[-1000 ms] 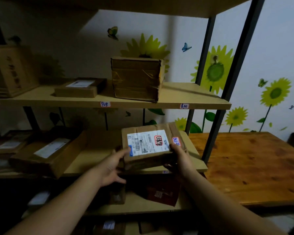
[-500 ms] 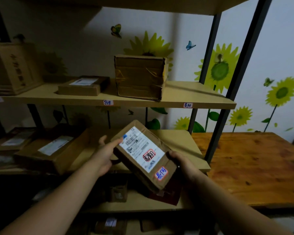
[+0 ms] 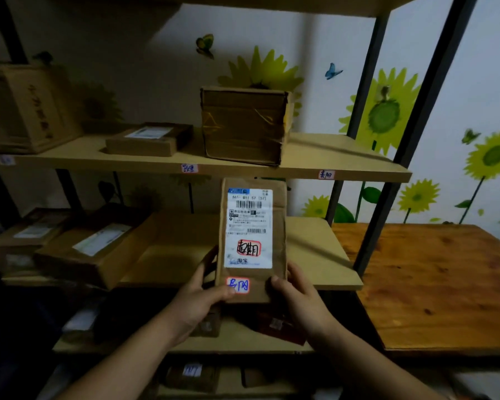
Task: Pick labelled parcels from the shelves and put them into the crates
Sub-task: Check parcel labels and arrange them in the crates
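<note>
- A shelf rack (image 3: 324,249) holds cardboard boxes; no crate is in view.
- A flat brown parcel (image 3: 251,226) is held upright before the middle shelf, with its label facing the viewer.
- The left hand (image 3: 197,301) and right hand (image 3: 298,295) grip its bottom corners.
- Advice: keep thumbs off the small handwritten sticker (image 3: 238,285) and read it before choosing a crate.

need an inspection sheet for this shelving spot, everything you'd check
surface: tan upper shelf and middle shelf on a dark metal frame, handwritten tags on front edges
job's things: labelled parcel held upright before the middle shelf; other parcels lie there at left; flat labelled box on upper shelf; no crate seen
clutter: taped box and wooden box on upper shelf
grippers: left hand and right hand grip the parcel's lower corners
cables: nothing seen
surroundings: wooden table at right, sunflower stickers on wall
</note>
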The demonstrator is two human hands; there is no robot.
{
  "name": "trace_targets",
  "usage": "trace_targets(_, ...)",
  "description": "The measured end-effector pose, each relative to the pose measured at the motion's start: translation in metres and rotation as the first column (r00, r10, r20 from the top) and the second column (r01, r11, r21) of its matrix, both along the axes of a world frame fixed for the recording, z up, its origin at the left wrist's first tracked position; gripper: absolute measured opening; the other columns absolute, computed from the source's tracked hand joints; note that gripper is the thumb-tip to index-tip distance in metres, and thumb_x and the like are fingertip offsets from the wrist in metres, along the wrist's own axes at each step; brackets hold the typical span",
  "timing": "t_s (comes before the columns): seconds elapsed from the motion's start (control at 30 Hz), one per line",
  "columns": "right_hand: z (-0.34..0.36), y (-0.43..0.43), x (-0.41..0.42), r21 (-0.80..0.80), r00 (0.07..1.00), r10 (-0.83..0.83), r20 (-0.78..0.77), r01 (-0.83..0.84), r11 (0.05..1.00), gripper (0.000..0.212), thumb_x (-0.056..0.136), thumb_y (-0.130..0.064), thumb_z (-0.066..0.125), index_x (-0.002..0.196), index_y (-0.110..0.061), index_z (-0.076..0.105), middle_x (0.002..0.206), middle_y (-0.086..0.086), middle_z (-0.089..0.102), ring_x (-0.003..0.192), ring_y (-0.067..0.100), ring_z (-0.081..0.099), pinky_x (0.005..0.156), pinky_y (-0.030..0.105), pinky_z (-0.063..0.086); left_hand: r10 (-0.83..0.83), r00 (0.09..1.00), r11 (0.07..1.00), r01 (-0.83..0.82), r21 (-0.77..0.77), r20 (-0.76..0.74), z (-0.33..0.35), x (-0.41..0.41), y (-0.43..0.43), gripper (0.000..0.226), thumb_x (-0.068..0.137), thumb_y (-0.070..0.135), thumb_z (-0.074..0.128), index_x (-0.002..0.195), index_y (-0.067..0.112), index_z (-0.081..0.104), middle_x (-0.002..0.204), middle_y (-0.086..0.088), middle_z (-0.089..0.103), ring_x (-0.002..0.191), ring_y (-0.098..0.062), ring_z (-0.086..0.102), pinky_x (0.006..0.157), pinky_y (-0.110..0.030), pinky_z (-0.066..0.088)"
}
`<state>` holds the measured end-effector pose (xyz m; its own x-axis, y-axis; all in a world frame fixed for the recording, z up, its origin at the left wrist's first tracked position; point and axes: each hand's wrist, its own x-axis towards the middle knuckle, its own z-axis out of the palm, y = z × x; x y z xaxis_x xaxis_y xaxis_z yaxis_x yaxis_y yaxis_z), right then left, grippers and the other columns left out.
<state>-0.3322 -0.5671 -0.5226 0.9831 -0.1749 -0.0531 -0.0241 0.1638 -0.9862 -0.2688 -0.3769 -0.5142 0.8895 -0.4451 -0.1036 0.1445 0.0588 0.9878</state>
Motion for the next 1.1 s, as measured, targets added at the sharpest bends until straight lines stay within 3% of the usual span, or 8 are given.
trace_targets(0.07, -0.001, 0.000, -0.010, -0.018, 0.999, 0.029, 0.034, -0.029, 0.999, 0.038, 0.096, -0.002, 0.051, 0.126, -0.026, 0.050, 0.118, 0.003, 0.065, 0.092, 0.009, 0.068, 0.061, 0.018, 0.054, -0.011, 0.997, 0.999, 0.009, 0.035, 0.083, 0.004, -0.007, 0.005, 0.102, 0.044, 0.020, 0.080, 0.136, 0.026, 0.039, 0.096, 0.009, 0.074, 0.090, -0.009, 0.070, 0.066, -0.019, 0.054)
trace_targets(0.23, -0.003, -0.008, -0.028, -0.075, 0.994, 0.020, 0.106, -0.012, 0.997, 0.039, 0.094, 0.005, 0.049, 0.124, -0.020, 0.053, 0.099, -0.011, 0.075, 0.093, 0.006, 0.070, 0.068, 0.015, 0.053, 0.001, 0.981, 1.000, -0.007, 0.029, 0.192, 0.012, -0.024, -0.003, 0.087, 0.063, -0.006, 0.077, 0.133, 0.023, 0.035, 0.086, 0.022, 0.072, 0.081, 0.002, 0.068, 0.060, -0.012, 0.051)
trace_targets(0.5, 0.002, -0.059, -0.073, -0.145, 0.995, 0.032, 0.097, -0.017, 0.989, 0.039, 0.096, 0.002, 0.048, 0.130, -0.016, 0.049, 0.113, -0.003, 0.064, 0.084, -0.008, 0.066, 0.064, 0.010, 0.051, 0.033, 0.974, 0.999, -0.034, 0.002, 0.222, -0.003, -0.064, -0.055, 0.087, 0.050, 0.016, 0.077, 0.124, 0.045, 0.041, 0.112, 0.010, 0.063, 0.094, 0.000, 0.066, 0.067, -0.015, 0.052)
trace_targets(0.67, -0.021, -0.091, -0.130, -0.245, 0.993, -0.089, 0.080, 0.106, 0.964, 0.043, 0.089, -0.019, 0.059, 0.131, -0.026, 0.052, 0.121, -0.009, 0.066, 0.112, 0.002, 0.061, 0.090, 0.019, 0.049, -0.045, 0.987, 0.999, 0.047, -0.012, 0.153, -0.031, -0.109, -0.097, 0.084, 0.062, 0.004, 0.069, 0.137, 0.025, 0.037, 0.106, 0.012, 0.064, 0.083, 0.008, 0.065, 0.068, -0.009, 0.049)
trace_targets(0.8, -0.037, -0.102, -0.192, -0.235, 0.974, -0.227, 0.029, 0.227, 0.945, 0.042, 0.096, -0.010, 0.055, 0.132, -0.031, 0.051, 0.122, -0.009, 0.067, 0.117, 0.008, 0.060, 0.096, 0.025, 0.050, -0.202, 0.976, 0.979, 0.202, 0.016, 0.081, -0.051, -0.142, -0.120, 0.072, 0.058, 0.014, 0.067, 0.123, 0.037, 0.044, 0.093, 0.018, 0.070, 0.085, 0.008, 0.065, 0.071, -0.009, 0.050)
trace_targets(0.87, -0.043, -0.101, -0.225, -0.262, 0.951, -0.310, -0.016, 0.295, 0.919, 0.045, 0.091, -0.022, 0.060, 0.135, -0.028, 0.051, 0.126, -0.004, 0.066, 0.120, 0.014, 0.060, 0.099, 0.034, 0.050, -0.291, 0.956, 0.957, 0.290, 0.025, 0.027, -0.060, -0.162, -0.127, 0.065, 0.054, 0.023, 0.074, 0.113, 0.037, 0.052, 0.094, 0.020, 0.072, 0.091, 0.003, 0.065, 0.080, -0.014, 0.051)
trace_targets(0.97, -0.050, -0.100, -0.275, -0.288, 0.925, -0.370, -0.086, 0.332, 0.898, 0.048, 0.082, -0.036, 0.065, 0.129, -0.037, 0.054, 0.124, 0.000, 0.067, 0.117, 0.021, 0.062, 0.097, 0.043, 0.051, -0.375, 0.923, 0.926, 0.377, 0.005, -0.090, -0.080, -0.196, -0.136, 0.075, 0.049, 0.032, 0.075, 0.121, 0.031, 0.054, 0.106, 0.011, 0.071, 0.101, -0.008, 0.065, 0.091, -0.026, 0.050)
trace_targets(1.1, -0.057, -0.115, -0.325, -0.270, 0.913, -0.374, -0.164, 0.323, 0.907, 0.046, 0.093, -0.013, 0.061, 0.119, -0.049, 0.049, 0.119, -0.001, 0.066, 0.107, 0.017, 0.067, 0.085, 0.038, 0.058, -0.407, 0.903, 0.912, 0.411, -0.002, -0.135, -0.088, -0.240, -0.151, 0.062, 0.062, 0.017, 0.069, 0.115, 0.042, 0.052, 0.108, 0.010, 0.070, 0.101, -0.008, 0.065, 0.086, -0.022, 0.050)
